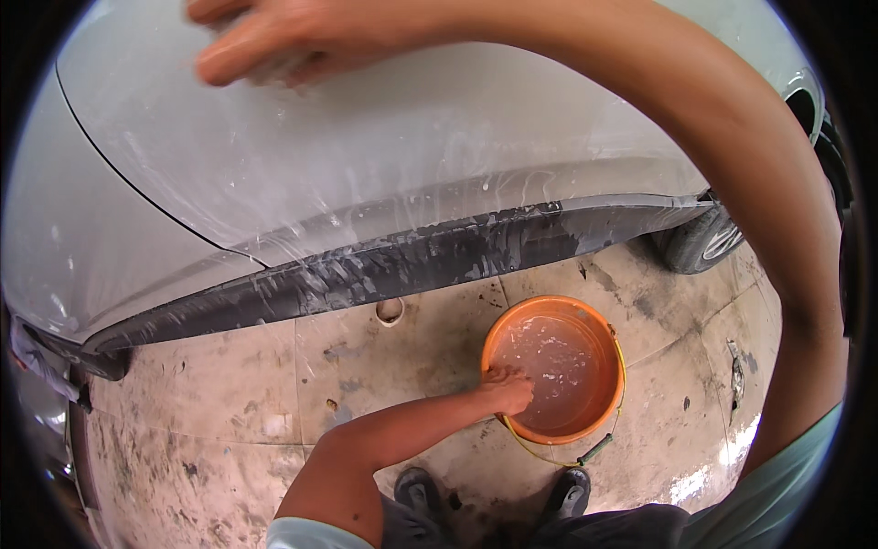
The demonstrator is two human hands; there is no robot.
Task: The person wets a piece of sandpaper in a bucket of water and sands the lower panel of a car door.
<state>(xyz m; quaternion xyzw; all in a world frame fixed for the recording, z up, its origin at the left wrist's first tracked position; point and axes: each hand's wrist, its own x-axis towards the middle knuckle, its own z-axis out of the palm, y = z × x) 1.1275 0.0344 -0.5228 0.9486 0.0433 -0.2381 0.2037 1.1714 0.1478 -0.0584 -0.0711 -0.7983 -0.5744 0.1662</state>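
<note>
My right hand (283,41) reaches across the top of the view to a wet, light-coloured car door (366,128). Its fingers are bent and blurred by motion, and something pale shows under them; I cannot make out what it is. Whitish suds and streaks run down the door onto the dark sill (402,261). Below, my left hand (509,392) grips the near-left rim of an orange bucket (555,437). Cloudy water with bubbles (553,366) fills part of the bucket. Its wire handle with a green grip (596,449) hangs down on the near side.
The bucket stands on a stained tiled floor (210,393), just ahead of my shoes (569,494). A small round ring-like object (390,312) lies by the sill. Car wheels are at the right (709,242) and far left. Some debris (736,375) lies to the right.
</note>
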